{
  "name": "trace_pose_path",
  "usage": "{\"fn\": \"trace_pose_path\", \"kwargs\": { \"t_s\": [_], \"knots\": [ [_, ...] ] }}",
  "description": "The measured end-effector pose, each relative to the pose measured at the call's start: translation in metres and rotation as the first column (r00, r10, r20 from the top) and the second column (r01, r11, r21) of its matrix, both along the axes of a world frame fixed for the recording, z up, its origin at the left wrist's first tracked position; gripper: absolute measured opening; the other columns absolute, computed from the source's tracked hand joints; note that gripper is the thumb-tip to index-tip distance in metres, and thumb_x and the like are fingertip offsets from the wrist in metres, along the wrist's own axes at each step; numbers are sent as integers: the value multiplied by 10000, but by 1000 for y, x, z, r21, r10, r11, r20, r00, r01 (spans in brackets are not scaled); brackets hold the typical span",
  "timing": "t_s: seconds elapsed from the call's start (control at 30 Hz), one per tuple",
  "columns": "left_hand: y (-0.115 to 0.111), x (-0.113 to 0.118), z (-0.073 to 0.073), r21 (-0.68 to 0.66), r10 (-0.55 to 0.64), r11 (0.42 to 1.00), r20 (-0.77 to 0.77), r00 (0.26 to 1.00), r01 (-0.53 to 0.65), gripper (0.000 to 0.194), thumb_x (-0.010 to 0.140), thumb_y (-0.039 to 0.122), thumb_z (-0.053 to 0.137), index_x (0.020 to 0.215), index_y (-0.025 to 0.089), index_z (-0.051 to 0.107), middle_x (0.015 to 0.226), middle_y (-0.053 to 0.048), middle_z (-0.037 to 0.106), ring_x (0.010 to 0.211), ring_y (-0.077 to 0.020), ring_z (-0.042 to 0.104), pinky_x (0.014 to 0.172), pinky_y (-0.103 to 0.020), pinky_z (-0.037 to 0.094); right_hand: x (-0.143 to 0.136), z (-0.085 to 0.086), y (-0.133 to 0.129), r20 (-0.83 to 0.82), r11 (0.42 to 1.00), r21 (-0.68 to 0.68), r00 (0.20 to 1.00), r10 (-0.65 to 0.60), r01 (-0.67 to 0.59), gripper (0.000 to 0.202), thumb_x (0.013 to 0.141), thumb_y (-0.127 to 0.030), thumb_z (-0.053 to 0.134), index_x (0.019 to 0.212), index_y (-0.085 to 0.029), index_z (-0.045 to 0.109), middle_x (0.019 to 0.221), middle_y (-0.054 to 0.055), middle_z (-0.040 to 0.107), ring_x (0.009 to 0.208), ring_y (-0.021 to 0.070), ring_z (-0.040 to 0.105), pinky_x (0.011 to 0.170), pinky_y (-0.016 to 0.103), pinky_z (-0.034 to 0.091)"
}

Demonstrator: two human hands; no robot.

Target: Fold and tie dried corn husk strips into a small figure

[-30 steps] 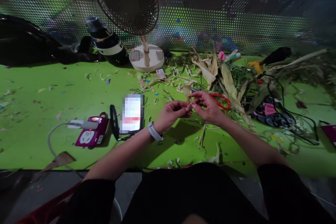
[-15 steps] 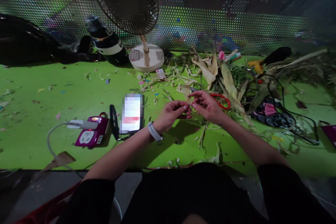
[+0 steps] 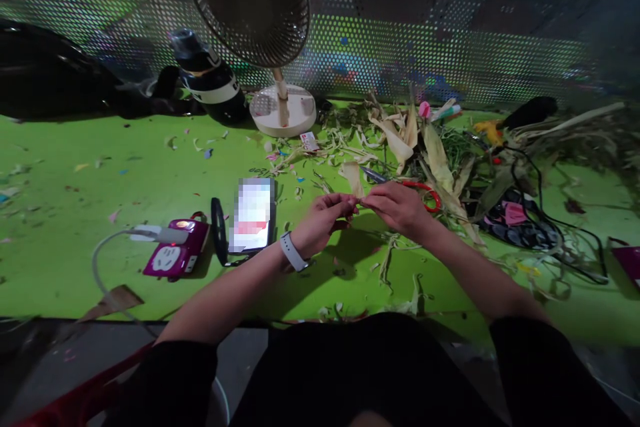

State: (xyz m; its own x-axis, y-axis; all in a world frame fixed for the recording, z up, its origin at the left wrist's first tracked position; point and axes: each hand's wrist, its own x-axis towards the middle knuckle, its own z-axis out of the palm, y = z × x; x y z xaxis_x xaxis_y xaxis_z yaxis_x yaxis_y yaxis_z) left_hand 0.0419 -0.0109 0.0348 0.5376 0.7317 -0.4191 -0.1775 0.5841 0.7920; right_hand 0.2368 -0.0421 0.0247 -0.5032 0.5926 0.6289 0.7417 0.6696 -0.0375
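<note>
A pale strip of dried corn husk (image 3: 353, 177) stands up from between my fingertips, its wide end pointing away from me. My left hand (image 3: 326, 219), with a light watch band on the wrist, pinches the narrow lower end. Thumb and fingers of my right hand (image 3: 397, 208) are pressed together at the same end, almost touching the left fingertips. The exact spot of the grip is too small to make out. Just beyond the right hand lie scissors with a red handle (image 3: 431, 199), partly hidden by that hand.
Corn husks (image 3: 437, 150) and shreds lie at the back right. A fan (image 3: 283, 121) and a dark bottle (image 3: 215, 90) stand at the back. Left of my hands are a phone (image 3: 253, 217) on a stand and a purple power bank (image 3: 177, 248) with a cable. A black cord (image 3: 583, 230) loops at right.
The husk strip now leans more to the left and shows wider. My right hand has turned over slightly, its fingers closing together beside the left fingertips. The view has shifted a little.
</note>
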Motion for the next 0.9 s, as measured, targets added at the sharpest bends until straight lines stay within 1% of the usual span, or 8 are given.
{"fn": "trace_pose_path", "kwargs": {
  "t_s": [0.1,0.2,0.37,0.43,0.57,0.7,0.8,0.9],
  "knots": [
    [0,-1,1,-20,-1,1000,6,1000,1,270,604,341,796,702,128,661,632,9,591,521,-36,484,496,-165,350,-1,1,0,-51,999,-37,998,28,-30,183,884,-157,516,1001,-228,637,850,45,665,766,155,597,669,275,498],
    [0,-1,0,-5,2,1000,23,1000,-2,245,619,327,788,714,132,675,626,7,595,532,-41,498,519,-178,367,-2,4,-1,-110,995,-76,992,57,-65,173,876,-161,532,996,-225,640,840,54,671,766,165,600,683,287,511],
    [1,-1,-3,15,-9,1000,16,1000,9,215,638,310,778,727,137,686,645,7,613,543,-41,513,532,-186,367,-1,7,-3,-24,995,-98,1000,7,-9,180,872,-173,523,959,-249,661,842,51,676,748,173,594,657,308,497],
    [1,-1,-3,-2,-9,1000,13,1000,9,221,632,309,783,723,133,686,635,9,607,536,-40,508,531,-186,364,-1,8,-3,-31,996,-92,999,-7,4,154,869,-196,541,944,-251,665,850,52,675,755,173,593,670,312,493],
    [1,-1,-1,-38,-9,999,18,1000,9,239,615,317,792,719,131,684,620,10,598,528,-39,503,527,-179,362,-3,8,-2,-58,994,-104,998,12,-18,135,874,-195,544,916,-236,666,818,56,676,741,172,590,651,303,488],
    [3,-2,-2,-13,-27,1000,0,1000,27,218,629,305,779,713,129,684,631,-4,611,547,-47,517,530,-177,372,-4,10,-1,-108,993,-97,993,56,-67,126,876,-175,544,880,-214,664,778,53,679,717,165,586,636,289,492],
    [2,-1,-3,15,-37,999,-3,999,37,233,620,316,787,709,126,684,628,-9,614,554,-55,519,537,-183,381,-4,12,-1,-167,980,-178,984,58,-88,121,885,-208,548,853,-216,665,756,44,677,716,163,590,648,293,495],
    [1,0,-3,52,-38,998,8,999,37,246,607,326,795,704,127,687,617,-4,612,557,-60,521,546,-189,385,-3,12,0,-178,967,-240,983,43,-86,124,890,-246,553,850,-217,667,748,40,677,718,167,593,649,302,489]
  ]
}}
